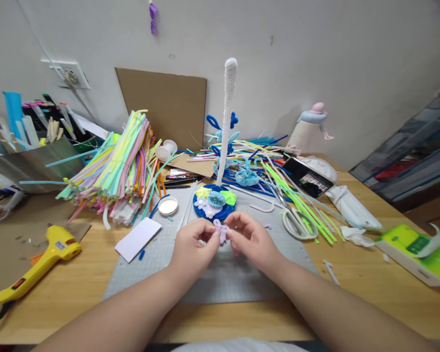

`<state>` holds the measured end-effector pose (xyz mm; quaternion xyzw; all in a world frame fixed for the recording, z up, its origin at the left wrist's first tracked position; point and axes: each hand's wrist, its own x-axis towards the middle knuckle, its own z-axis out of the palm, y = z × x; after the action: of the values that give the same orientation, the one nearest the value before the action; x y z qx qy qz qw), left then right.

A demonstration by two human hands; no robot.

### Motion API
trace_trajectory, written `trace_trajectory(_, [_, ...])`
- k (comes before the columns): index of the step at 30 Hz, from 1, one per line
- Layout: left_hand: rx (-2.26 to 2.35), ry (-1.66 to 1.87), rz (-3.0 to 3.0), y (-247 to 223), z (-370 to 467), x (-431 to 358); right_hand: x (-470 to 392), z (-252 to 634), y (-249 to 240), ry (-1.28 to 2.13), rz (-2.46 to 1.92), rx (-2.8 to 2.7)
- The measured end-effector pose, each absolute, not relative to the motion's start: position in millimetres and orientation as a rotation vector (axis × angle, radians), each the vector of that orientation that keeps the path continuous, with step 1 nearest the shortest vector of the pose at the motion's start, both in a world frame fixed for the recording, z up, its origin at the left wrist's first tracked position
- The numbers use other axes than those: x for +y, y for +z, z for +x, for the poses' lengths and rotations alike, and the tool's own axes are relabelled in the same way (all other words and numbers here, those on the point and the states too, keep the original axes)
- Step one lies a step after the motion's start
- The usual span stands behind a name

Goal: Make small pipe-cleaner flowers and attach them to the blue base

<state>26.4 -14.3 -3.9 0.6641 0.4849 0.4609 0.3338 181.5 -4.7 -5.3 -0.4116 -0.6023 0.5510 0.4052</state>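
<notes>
A small lilac pipe-cleaner shape (222, 231) with several loops is pinched between both hands above the grey cutting mat (220, 283). My left hand (196, 245) grips its left side with thumb and forefinger. From the right, my right hand (254, 243) holds the other side, its fingers curled. Just beyond the hands sits a round blue base (227, 213) bearing yellow, green, light blue and pale lilac pieces. A tall white wrapped stick (228, 107) rises behind these pieces, leaning slightly right, with blue loops around its lower part.
A yellow glue gun (40, 264) lies at the left, near a large pipe-cleaner bundle (113, 166). Scissors (298, 222) and green stems (293, 195) are on the right, by a phone (308, 177). A white card (138, 239) and green box (416, 252) flank the mat.
</notes>
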Motion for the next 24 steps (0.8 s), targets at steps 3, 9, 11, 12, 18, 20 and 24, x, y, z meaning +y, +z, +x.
trace_trajectory(3, [1.294,1.180,1.701,-4,26,-14,-9,184,-9,0.743,-1.046,-1.941])
trace_trajectory(9, [1.310,1.152,1.651,-5,27,-16,-9,189,-11,0.264,-0.954,-2.196])
trace_trajectory(11, [1.311,1.162,1.630,-4,27,-16,-9,189,-10,0.237,-0.936,-2.214])
trace_trajectory(12, [1.312,1.171,1.623,-4,27,-17,-9,188,-9,0.229,-0.934,-2.217])
trace_trajectory(18, [1.314,1.191,1.633,-5,27,-17,-11,188,-9,0.249,-0.929,-2.212])
trace_trajectory(20, [1.322,1.200,1.678,-5,27,-18,-12,185,-11,0.321,-0.958,-2.155])
trace_trajectory(24, [1.316,1.225,1.785,-4,29,-20,-13,175,-10,0.778,-1.124,-1.778])
